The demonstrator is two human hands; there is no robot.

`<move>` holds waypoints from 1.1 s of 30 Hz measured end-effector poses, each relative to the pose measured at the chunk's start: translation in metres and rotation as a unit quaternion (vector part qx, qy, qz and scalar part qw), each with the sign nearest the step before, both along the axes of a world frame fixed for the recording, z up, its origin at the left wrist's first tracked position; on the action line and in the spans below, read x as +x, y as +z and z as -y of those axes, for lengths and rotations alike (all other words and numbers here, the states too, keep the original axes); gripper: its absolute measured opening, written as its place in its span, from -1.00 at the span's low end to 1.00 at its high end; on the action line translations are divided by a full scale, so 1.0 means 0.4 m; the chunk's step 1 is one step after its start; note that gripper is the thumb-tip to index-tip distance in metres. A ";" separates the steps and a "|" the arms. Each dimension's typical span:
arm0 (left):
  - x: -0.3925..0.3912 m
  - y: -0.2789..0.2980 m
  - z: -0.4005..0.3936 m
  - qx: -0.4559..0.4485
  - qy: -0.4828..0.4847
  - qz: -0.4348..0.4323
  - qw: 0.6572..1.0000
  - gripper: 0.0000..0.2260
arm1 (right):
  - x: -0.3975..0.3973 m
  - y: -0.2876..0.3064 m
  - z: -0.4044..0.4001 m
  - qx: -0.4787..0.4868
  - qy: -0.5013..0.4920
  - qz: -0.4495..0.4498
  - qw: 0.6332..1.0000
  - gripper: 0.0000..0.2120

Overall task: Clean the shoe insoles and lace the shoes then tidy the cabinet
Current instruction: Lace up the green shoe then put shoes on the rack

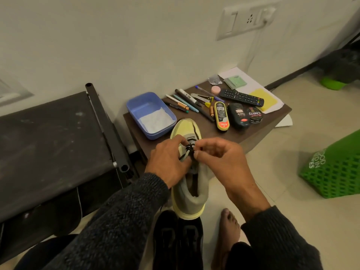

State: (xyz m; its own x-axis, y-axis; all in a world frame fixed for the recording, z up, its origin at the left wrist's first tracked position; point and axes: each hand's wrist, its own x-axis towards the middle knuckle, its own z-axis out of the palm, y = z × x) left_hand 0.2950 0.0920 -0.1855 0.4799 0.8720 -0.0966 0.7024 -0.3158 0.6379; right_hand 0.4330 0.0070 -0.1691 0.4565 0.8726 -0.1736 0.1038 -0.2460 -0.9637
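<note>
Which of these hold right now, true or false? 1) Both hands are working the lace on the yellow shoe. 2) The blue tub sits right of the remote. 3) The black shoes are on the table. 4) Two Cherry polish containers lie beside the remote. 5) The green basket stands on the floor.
1) True: the left hand and right hand pinch the black lace on the yellow shoe.
2) False: the blue tub is left of the remote.
3) False: the black shoes are on the floor, not on the table.
4) True: Cherry polish containers.
5) True: green basket.
</note>
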 end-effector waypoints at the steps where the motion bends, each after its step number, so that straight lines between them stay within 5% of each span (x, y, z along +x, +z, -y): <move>1: 0.001 0.001 -0.003 0.000 -0.001 -0.002 1.000 -0.70 | 0.001 0.007 -0.002 0.035 -0.024 -0.100 0.994 -0.81; 3: 0.001 0.000 -0.009 0.008 -0.008 -0.014 1.000 -0.71 | 0.013 0.020 -0.010 0.102 -0.075 -0.261 0.957 -0.78; 5: -0.001 -0.004 -0.006 0.023 -0.019 -0.021 0.999 -0.74 | 0.029 0.031 -0.016 0.158 -0.113 -0.324 0.926 -0.70; 12: 0.007 -0.019 0.002 0.020 -0.024 -0.016 0.999 -0.73 | 0.022 0.068 -0.005 0.238 -0.082 -0.280 0.927 -0.65; 24: 0.000 -0.007 0.003 0.078 -0.001 -0.024 0.997 -0.70 | 0.079 0.123 0.036 0.322 -0.061 -0.416 0.848 -0.86; 27: -0.005 -0.008 -0.006 0.064 0.016 -0.029 0.997 -0.71 | 0.126 0.140 0.066 0.262 -0.114 -0.331 0.900 -0.86; 29: -0.008 -0.005 -0.007 0.055 0.019 -0.021 0.998 -0.73 | 0.142 0.123 0.084 0.100 -0.155 -0.130 0.974 -0.82; 31: -0.015 -0.003 -0.005 0.046 0.018 -0.018 0.999 -0.72 | 0.141 0.096 0.088 -0.074 -0.119 0.045 0.989 -0.75; 33: -0.027 -0.001 0.003 0.034 0.000 -0.021 0.999 -0.71 | 0.130 0.078 0.082 -0.200 -0.037 0.080 0.976 -0.77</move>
State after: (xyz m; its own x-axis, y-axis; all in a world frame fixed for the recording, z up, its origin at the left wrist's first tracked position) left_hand 0.2843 0.0908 -0.1860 0.4773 0.8769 -0.0567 0.7281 -0.3585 0.5843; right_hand 0.4849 -0.0257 -0.1381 0.5651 0.7128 -0.4154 0.2123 -0.6121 -0.7617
